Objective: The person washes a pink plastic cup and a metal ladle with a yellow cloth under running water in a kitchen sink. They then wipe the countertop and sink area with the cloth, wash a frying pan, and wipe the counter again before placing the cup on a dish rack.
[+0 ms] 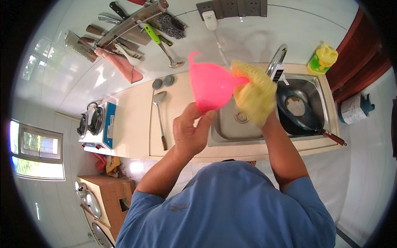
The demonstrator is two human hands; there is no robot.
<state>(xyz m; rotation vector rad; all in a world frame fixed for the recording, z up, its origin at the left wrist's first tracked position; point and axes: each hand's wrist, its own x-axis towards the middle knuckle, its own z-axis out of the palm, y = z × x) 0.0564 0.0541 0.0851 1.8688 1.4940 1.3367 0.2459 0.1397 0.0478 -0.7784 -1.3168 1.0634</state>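
My left hand [190,128] pinches the rim of a pink plastic funnel [212,85] between thumb and fingers. The funnel lies tilted on its side in the air, its spout pointing right and its hooked tab at the upper left. A yellow cloth [256,96] covers most of my right hand [268,120], whose fingers are hidden in its folds. The spout overlaps the cloth; whether the cloth presses on it, I cannot tell. Both hands are above the left basin of a stainless steel sink [223,130], whose drain strainer [241,116] shows below them.
A wok [299,119] with water stands in the right basin, its handle over the front edge. Behind is a faucet [279,57], with a yellow jug [322,59] at right. Left are a spatula [159,114], a gas stove [97,124] and a wall knife rack [130,23].
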